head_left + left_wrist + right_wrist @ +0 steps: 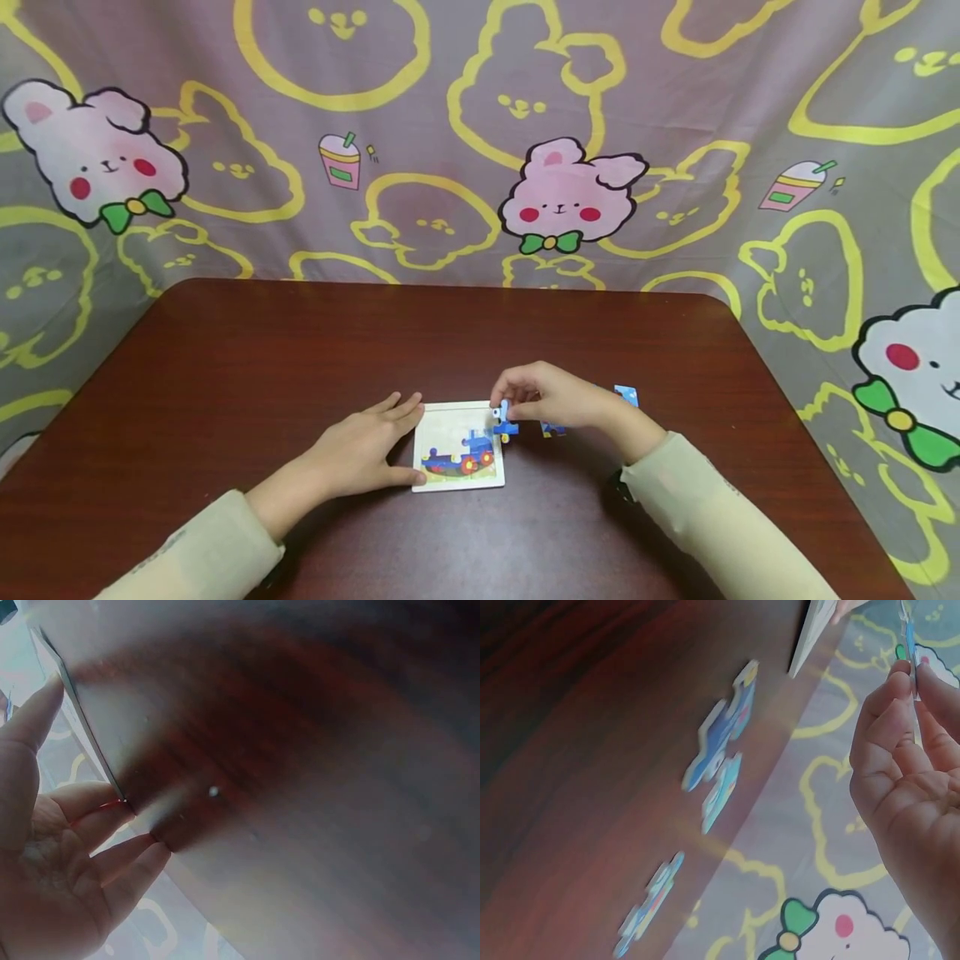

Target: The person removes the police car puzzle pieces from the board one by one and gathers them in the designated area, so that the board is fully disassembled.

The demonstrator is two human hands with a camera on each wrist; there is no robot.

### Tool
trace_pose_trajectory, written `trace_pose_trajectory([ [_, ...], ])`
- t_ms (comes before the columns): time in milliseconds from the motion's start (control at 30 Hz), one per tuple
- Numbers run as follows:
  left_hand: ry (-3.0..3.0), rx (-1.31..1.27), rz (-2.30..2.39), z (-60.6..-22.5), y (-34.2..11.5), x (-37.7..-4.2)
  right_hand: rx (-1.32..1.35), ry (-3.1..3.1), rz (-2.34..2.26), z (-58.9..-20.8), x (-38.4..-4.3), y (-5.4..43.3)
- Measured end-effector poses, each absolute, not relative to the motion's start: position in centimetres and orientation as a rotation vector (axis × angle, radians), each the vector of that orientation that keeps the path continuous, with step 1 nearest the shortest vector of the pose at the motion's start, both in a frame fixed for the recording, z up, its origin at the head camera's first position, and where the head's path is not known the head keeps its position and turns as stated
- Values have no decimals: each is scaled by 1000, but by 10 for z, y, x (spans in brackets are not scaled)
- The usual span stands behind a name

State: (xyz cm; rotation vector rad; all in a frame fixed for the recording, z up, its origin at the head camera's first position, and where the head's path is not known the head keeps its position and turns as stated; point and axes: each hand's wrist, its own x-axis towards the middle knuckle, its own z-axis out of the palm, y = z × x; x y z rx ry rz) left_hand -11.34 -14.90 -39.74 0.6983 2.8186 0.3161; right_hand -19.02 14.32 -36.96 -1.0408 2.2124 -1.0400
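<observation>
I see the blue puzzle piece (506,423) at the right rim of the tray (459,484), pinched in the right hand (551,397); I'd lower it level, left hand (363,450) spread, bracing the left rim. Loose pieces (627,396) lie rightward.

Blue piece (507,428) near part-filled puzzle tray (442,429)

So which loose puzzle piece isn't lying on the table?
The blue piece pinched in the right hand, by the white tray's right edge. The other loose pieces lie on the table.
</observation>
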Motion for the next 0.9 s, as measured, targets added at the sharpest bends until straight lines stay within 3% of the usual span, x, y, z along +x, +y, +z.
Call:
trace_pose_trajectory([
  [900,2828,703,316,-398,-149,-112,-920,2343,-1116,-381,-187,219],
])
